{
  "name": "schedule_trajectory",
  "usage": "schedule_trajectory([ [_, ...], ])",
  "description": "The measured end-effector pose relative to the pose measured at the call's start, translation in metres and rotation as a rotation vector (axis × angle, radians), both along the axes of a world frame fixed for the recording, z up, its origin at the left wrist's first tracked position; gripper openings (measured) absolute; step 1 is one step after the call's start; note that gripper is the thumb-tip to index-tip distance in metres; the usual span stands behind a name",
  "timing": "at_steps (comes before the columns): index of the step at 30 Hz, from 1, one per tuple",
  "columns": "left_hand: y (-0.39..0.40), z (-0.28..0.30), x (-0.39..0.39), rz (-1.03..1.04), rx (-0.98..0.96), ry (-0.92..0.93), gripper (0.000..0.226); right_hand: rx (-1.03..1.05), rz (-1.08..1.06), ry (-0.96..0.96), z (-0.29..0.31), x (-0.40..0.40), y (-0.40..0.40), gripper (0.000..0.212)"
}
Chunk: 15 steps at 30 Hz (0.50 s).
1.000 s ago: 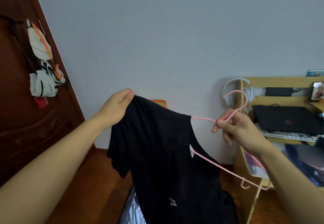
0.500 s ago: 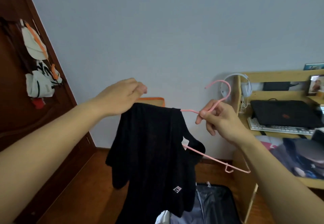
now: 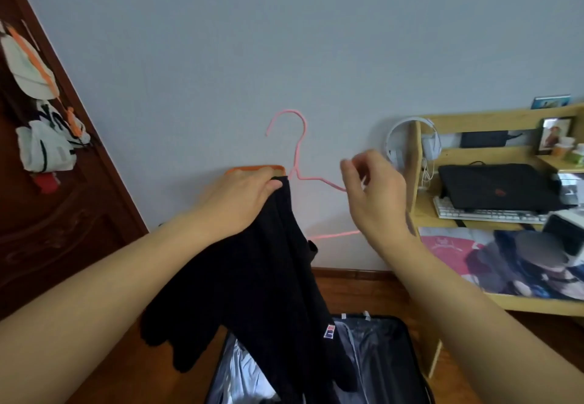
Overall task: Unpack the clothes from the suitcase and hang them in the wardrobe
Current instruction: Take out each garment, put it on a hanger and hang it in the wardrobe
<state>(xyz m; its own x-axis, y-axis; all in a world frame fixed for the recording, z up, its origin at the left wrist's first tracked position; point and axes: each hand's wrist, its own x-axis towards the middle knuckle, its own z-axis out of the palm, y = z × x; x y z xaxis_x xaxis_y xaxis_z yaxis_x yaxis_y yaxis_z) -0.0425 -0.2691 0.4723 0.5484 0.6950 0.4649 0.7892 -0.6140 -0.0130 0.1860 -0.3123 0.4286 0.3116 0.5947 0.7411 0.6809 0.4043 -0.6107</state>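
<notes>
Black shirt (image 3: 265,277) hung from your left hand (image 3: 240,198), whose fingers gripped its top edge beside the neck of the pink hanger (image 3: 298,163). Much of the hanger was hidden inside the cloth; only its hook, one shoulder and part of the lower bar showed. Your right hand (image 3: 376,192) covered the hanger's right shoulder, fingers curled, but you could not tell whether they pinched the wire. Below, the open suitcase (image 3: 379,359) was cut off by the frame's bottom edge.
</notes>
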Motion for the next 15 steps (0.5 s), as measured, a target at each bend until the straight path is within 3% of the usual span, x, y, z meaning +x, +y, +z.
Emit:
schedule_trajectory([
  [2, -0.005, -0.002, -0.008, 0.042, -0.007, -0.070, 0.028, -0.058, 0.034, 0.066, -0.044, -0.019, -0.018, 0.023],
  [4, -0.004, -0.003, -0.014, 0.054, -0.051, -0.136, 0.025, -0.322, 0.175, -0.026, -0.095, -0.038, -0.021, 0.013],
  [6, -0.003, -0.005, -0.015, 0.030, -0.074, -0.189, 0.028, -0.519, 0.347, 0.042, -0.123, -0.049, -0.010, 0.039],
  [9, -0.009, -0.004, -0.015, -0.018, -0.046, -0.208, 0.029, -0.543, 0.584, 0.103, -0.130, -0.059, 0.006, 0.058],
  [13, 0.007, -0.014, -0.042, 0.059, 0.049, -0.099, 0.030, -0.442, 0.500, -0.073, -0.136, -0.049, 0.008, 0.012],
  [15, 0.020, -0.024, -0.073, 0.108, 0.024, -0.111, 0.028, -0.433, 0.429, -0.299, -0.149, -0.022, 0.006, 0.023],
])
